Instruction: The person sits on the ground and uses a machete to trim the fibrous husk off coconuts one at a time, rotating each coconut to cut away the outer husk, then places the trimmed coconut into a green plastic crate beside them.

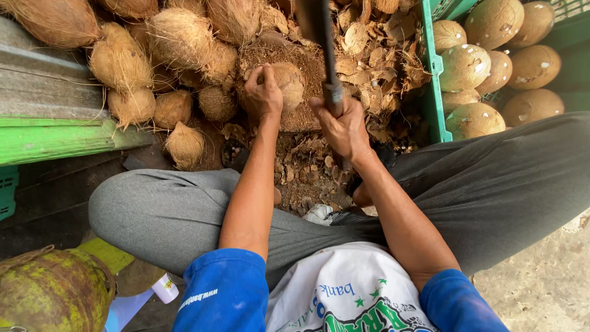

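Left hand [263,92] steadies coconut [287,82] (right hand [344,126] grips blade [324,43]).

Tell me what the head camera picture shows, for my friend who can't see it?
A seated person's left hand steadies a round, brown, partly husked coconut on a husk-strewn block, while the right hand grips a long dark blade's handle. Hairy brown coconuts lie left; a green plastic crate of peeled ones sits right.
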